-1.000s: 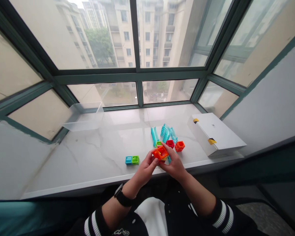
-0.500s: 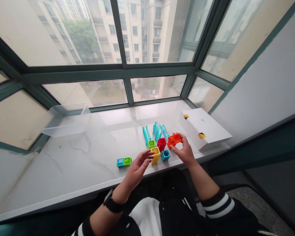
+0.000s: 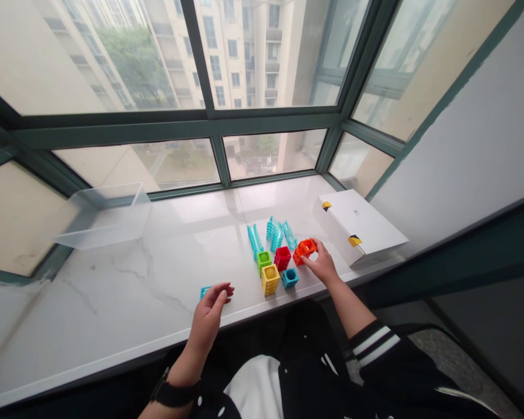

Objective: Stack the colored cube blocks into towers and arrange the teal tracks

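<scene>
My right hand (image 3: 323, 266) grips an orange toy block piece (image 3: 304, 250) by its right side, tilted, at the right end of the group of blocks. My left hand (image 3: 212, 305) is over a blue block (image 3: 204, 291) near the front edge, its fingers stretched loosely and apart from the thumb. It hides most of that block and the green one joined to it. Between the hands stand a yellow block stack (image 3: 270, 280), a green block (image 3: 264, 260), a red block (image 3: 282, 258) and a blue block with a round hole (image 3: 290, 278).
Several clear teal track pieces (image 3: 274, 233) lie behind the blocks. A white box (image 3: 361, 224) with yellow-and-black tabs sits at the right. A translucent plastic bin (image 3: 109, 230) stands at the left by the window. The white marble sill (image 3: 157, 273) ends at a front edge near my body.
My left hand has moved left from the yellow blocks to the blue and green pair. My right hand has tilted the orange piece. The view has shifted slightly.
</scene>
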### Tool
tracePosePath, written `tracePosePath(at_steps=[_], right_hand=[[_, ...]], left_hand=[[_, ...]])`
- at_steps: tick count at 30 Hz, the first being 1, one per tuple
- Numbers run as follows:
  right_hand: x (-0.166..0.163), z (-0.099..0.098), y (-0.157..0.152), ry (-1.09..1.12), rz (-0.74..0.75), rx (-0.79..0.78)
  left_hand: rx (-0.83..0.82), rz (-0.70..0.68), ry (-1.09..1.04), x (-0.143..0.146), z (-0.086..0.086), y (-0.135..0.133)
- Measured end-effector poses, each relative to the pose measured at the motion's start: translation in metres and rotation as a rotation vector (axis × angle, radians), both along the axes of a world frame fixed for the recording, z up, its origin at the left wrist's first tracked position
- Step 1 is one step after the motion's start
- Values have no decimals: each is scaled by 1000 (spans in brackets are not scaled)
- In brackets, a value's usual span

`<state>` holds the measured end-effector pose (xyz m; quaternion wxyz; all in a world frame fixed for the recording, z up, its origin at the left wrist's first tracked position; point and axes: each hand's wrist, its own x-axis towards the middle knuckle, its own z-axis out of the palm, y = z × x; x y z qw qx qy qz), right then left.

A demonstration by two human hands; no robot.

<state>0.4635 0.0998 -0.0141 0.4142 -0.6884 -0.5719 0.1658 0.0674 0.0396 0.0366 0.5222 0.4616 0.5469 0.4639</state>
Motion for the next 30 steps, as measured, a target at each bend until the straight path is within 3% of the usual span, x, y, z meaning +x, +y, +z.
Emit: tracePosePath(at_steps=[6,11,22,30], right_hand=[[2,-20,7,21,6,-54],[-1,-24,5,104,16,-123],[-4,-31,7,110,-38,-118],[-7,-41,10,111,-46,-90]], left_hand=[[-74,95,5,-22,-15,-10],[-94,129,1,-25,-15,-12],[-85,111,-18,-25,-25,-13],[-100,125,-23,-24,-21,-17]])
